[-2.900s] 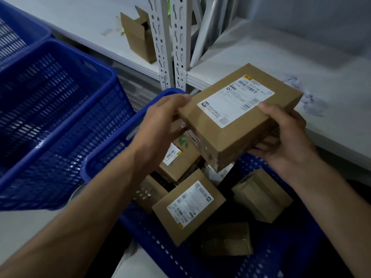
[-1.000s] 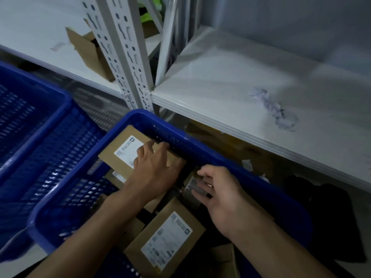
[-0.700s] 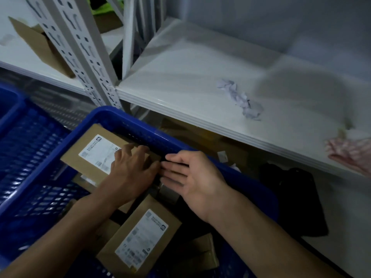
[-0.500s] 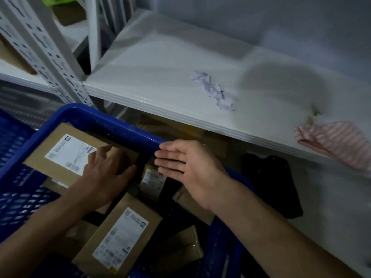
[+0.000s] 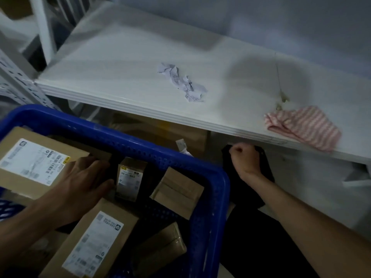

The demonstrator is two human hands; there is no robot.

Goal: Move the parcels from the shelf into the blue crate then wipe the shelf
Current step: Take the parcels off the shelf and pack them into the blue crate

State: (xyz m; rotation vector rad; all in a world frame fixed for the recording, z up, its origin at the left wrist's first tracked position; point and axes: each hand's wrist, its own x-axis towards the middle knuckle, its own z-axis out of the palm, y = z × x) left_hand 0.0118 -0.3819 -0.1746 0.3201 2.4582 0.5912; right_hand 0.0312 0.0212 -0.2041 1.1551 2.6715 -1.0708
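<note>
Blue crate (image 5: 206, 197) sits low and left of the white shelf (image 5: 124, 81), holding several cardboard parcels. Left hand (image 5: 84, 183) lies flat, fingers spread, on the large labelled parcel (image 5: 32, 163) at the crate's far left; grip is open, pressing rather than clasping. Small upright parcel (image 5: 129, 178) stands just beside its fingertips; another labelled parcel (image 5: 96, 241) lies nearer the camera. Right hand (image 5: 246, 159) is outside the crate, below the shelf's front edge, curled into a loose fist; nothing visible inside it. Pink striped cloth (image 5: 303, 127) rests on the shelf edge, above and right of that fist, apart from it. Crumpled paper (image 5: 180, 81) lies mid-shelf.
</note>
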